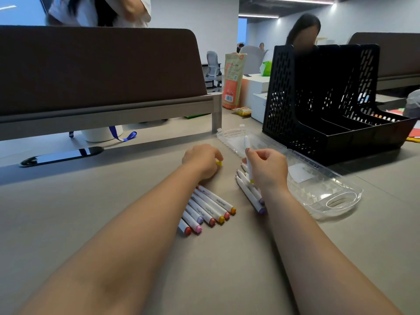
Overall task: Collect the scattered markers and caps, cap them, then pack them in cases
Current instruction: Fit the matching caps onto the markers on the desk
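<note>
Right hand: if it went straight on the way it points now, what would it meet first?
Probably the clear case: the right hand, gripping a white marker, points away from the person at the case's far end. Its height is unclear, so it might pass above the rim.

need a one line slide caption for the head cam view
Left hand pinches a yellow cap, right hand holds a white marker, beside a row of capped markers and a clear plastic case.
</note>
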